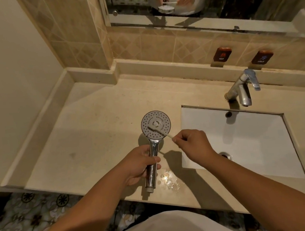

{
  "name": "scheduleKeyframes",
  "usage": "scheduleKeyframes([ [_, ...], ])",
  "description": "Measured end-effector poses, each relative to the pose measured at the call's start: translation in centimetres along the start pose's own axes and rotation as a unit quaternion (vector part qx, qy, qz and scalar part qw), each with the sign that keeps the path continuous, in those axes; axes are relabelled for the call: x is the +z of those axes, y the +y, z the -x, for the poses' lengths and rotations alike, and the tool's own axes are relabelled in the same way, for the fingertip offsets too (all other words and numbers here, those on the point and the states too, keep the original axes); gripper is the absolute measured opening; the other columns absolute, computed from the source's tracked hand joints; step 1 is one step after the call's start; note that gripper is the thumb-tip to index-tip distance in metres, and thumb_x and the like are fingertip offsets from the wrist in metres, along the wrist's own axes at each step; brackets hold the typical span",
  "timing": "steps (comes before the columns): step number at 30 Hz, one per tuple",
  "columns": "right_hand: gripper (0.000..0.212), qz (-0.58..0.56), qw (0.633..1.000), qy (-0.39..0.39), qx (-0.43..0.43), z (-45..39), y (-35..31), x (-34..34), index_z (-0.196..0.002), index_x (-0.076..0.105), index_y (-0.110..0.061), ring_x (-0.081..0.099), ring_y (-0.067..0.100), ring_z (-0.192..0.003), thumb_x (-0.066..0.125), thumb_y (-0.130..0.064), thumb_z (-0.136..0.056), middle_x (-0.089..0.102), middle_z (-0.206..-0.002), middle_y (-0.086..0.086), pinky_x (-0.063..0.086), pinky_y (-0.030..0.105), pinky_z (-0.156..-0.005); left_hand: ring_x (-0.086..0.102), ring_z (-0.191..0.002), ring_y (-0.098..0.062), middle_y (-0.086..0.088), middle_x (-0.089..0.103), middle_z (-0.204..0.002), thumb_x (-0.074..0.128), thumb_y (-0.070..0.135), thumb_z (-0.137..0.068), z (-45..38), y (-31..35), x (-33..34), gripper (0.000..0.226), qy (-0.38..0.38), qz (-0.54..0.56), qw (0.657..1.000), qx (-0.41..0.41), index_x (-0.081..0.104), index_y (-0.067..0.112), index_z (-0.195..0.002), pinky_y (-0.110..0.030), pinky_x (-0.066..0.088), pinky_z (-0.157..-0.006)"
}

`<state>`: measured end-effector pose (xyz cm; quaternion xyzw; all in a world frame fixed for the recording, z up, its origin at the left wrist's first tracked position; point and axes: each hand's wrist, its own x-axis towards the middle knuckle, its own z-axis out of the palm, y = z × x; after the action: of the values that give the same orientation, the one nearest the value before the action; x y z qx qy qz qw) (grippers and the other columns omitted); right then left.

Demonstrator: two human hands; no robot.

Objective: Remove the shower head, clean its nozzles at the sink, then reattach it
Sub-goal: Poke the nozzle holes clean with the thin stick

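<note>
Head view: the left hand [141, 163] wraps its grip round the chrome handle of the shower head [156, 127], which is held above the table [91, 122], nozzle face up, left of the sink [245, 133]. The right hand [192, 142] pinches a toothbrush [159, 131] whose bristles rest on the nozzle face, just beyond both grips.

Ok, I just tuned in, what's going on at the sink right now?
A person is cleaning a detached shower head over the counter, left of the sink. The left hand grips its chrome handle, nozzle face up. The right hand pinches a small toothbrush, its bristles lying on the nozzle face. The tap looks off, and a little water sits on the counter near the handle's end.
</note>
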<state>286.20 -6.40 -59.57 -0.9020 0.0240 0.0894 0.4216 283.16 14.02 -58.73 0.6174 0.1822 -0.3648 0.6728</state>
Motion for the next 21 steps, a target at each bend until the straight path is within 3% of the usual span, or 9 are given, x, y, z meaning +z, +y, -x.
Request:
scheduleKeyframes([
  [4, 0.019, -0.017, 0.998, 0.049, 0.023, -0.3, 0.3, -0.5, -0.072, 0.071, -0.019, 0.057, 0.005, -0.061, 0.067, -0.024, -0.090, 0.066, -0.064, -0.008, 0.041, 0.023, -0.058, 0.065, -0.078, -0.024, -0.018, 0.058, -0.094, 0.061, -0.002, -0.091, 0.0, 0.2, -0.1, 0.031, -0.007, 0.008, 1.000, 0.001, 0.056, 0.006, -0.120, -0.063, 0.050, -0.091],
  [7, 0.018, 0.005, 1.000, 0.021, 0.007, 0.3, 0.2, -0.1, -0.073, 0.072, -0.020, 0.058, 0.004, -0.061, 0.067, -0.025, -0.089, 0.065, -0.064, -0.012, 0.043, 0.023, -0.059, 0.066, -0.077, -0.023, -0.017, 0.058, -0.092, 0.061, -0.002, -0.091, -0.2, 0.3, -0.2, 0.030, -0.001, 0.008, 1.000, 0.004, 0.056, 0.006, -0.119, -0.063, 0.051, -0.090],
  [11, 0.018, -0.010, 0.998, 0.052, 0.020, -0.2, 0.4, -0.8, -0.076, 0.073, -0.018, 0.058, 0.007, -0.061, 0.066, -0.026, -0.091, 0.067, -0.066, -0.007, 0.045, 0.025, -0.060, 0.066, -0.078, -0.023, -0.017, 0.058, -0.093, 0.061, -0.002, -0.091, -0.3, 0.2, -0.2, 0.031, -0.003, 0.010, 1.000, 0.003, 0.056, 0.007, -0.120, -0.062, 0.051, -0.091],
  [14, 0.018, 0.012, 1.000, 0.015, 0.000, 0.2, 0.3, -0.5, -0.073, 0.071, -0.022, 0.059, 0.005, -0.062, 0.067, -0.025, -0.090, 0.065, -0.064, -0.012, 0.042, 0.023, -0.059, 0.068, -0.077, -0.021, -0.015, 0.059, -0.092, 0.061, -0.002, -0.091, -0.3, 0.0, -0.2, 0.031, -0.005, 0.008, 1.000, 0.003, 0.056, 0.008, -0.120, -0.061, 0.051, -0.091],
  [18, 0.019, -0.013, 0.999, 0.047, 0.020, -0.4, -0.3, -0.4, -0.072, 0.070, -0.021, 0.059, 0.008, -0.063, 0.066, -0.024, -0.091, 0.066, -0.065, -0.007, 0.043, 0.024, -0.060, 0.067, -0.079, -0.022, -0.016, 0.059, -0.096, 0.062, -0.001, -0.090, -0.5, -0.1, -0.2, 0.032, -0.003, 0.005, 1.000, 0.002, 0.056, 0.008, -0.121, -0.059, 0.053, -0.090],
  [21, 0.019, 0.009, 1.000, 0.014, 0.008, -0.3, -0.8, 0.2, -0.071, 0.069, -0.023, 0.059, 0.006, -0.063, 0.066, -0.024, -0.090, 0.064, -0.064, -0.011, 0.042, 0.022, -0.058, 0.068, -0.079, -0.022, -0.015, 0.060, -0.095, 0.062, -0.001, -0.090, -0.7, 0.0, -0.1, 0.032, 0.005, 0.010, 1.000, 0.003, 0.056, 0.007, -0.120, -0.058, 0.054, -0.089],
])
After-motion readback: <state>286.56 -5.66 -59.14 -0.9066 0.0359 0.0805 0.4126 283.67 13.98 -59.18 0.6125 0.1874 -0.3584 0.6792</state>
